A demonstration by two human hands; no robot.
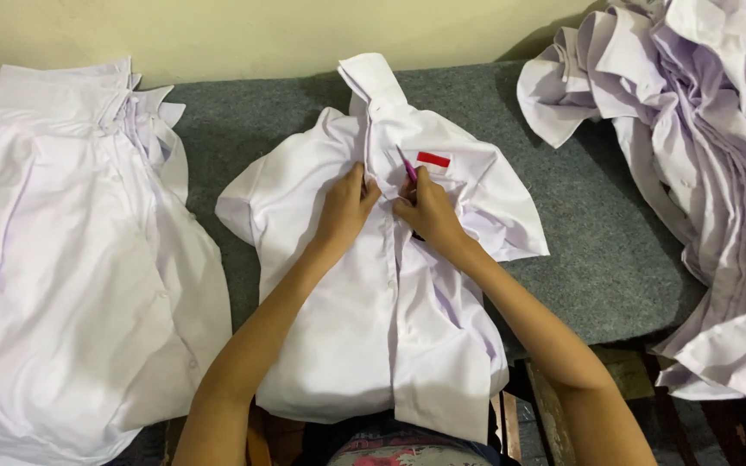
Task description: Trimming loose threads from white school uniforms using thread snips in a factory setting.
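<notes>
Head view: shirt (347, 328) lies on grey pad (597, 250), long axis running away from person. Left hand (347, 207) pinches placket; right hand (429, 211), just beside, grips pink tool (407, 166).

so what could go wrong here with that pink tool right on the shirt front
The pink tool in the right hand points into the white shirt beside the left hand; a slip might snag the cloth or prick a finger. The red patch lies close by and could get nicked. The shirt's hem hangs over the grey mat edge and might slide.
</notes>
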